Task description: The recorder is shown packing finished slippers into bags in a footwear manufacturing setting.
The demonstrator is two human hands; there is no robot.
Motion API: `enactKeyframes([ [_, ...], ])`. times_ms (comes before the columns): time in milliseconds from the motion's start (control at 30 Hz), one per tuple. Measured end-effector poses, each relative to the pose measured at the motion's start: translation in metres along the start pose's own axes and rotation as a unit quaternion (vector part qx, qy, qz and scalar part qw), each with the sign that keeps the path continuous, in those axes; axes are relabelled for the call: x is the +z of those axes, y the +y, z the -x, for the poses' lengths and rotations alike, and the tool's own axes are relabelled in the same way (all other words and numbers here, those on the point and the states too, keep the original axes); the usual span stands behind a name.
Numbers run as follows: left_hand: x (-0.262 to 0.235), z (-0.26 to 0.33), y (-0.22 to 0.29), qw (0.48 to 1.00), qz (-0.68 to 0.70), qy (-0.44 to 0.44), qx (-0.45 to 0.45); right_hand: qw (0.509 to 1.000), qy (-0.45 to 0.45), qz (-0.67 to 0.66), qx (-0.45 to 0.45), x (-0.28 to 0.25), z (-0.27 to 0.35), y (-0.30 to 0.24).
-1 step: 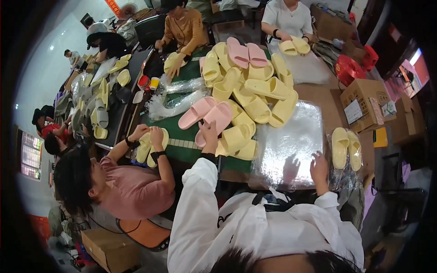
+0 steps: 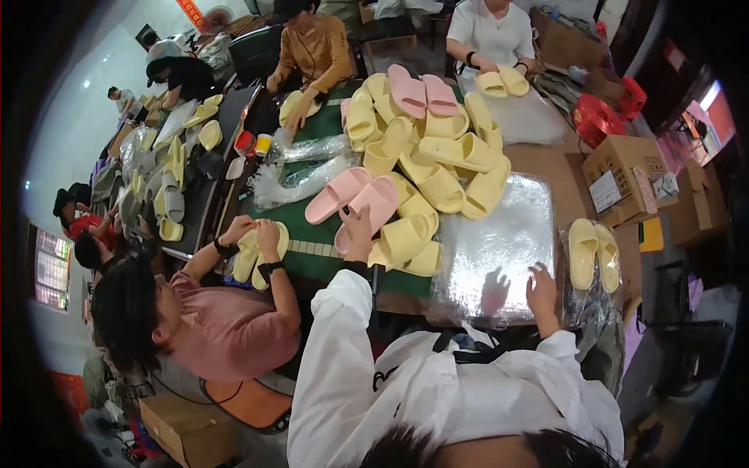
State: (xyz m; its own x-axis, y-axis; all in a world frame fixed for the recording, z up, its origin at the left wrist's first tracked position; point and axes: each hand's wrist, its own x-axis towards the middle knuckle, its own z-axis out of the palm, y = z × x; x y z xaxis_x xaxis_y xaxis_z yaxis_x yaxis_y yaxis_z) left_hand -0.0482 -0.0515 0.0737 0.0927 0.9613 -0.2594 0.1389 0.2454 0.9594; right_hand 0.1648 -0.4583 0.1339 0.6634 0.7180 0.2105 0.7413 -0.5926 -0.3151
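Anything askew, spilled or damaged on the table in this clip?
Nothing looks damaged or spilled. The yellow slippers lie in a loose, jumbled heap, with pink slippers mixed in. The left hand touches a pink one; the right hand rests on the stack of clear bags.

1. We see a pale pink foam slide slipper lying sole-down at the near edge of the heap of yellow foam slippers, its toe pointing away from the heap; a hand covers its heel end.
2. A second pale pink foam slipper lies touching it on the side away from the heap, parallel and equally flat.
3. We see a shiny stack of clear plastic bags lying flat just beside the heap, on the side opposite the pink pair; fingertips rest on its near edge, and its surface glares white.
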Motion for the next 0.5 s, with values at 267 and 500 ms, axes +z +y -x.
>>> enactKeyframes([
  [267, -0.043, -0.114, 0.034, 0.976, -0.123, -0.172, -0.052, 0.995, -0.075, -0.060, 0.030, 0.008, 0.023, -0.070],
  [500, -0.027, -0.130, 0.005, 0.935, 0.126, -0.143, -0.300, 0.993, -0.082, -0.051, 0.072, -0.006, 0.046, -0.083],
])
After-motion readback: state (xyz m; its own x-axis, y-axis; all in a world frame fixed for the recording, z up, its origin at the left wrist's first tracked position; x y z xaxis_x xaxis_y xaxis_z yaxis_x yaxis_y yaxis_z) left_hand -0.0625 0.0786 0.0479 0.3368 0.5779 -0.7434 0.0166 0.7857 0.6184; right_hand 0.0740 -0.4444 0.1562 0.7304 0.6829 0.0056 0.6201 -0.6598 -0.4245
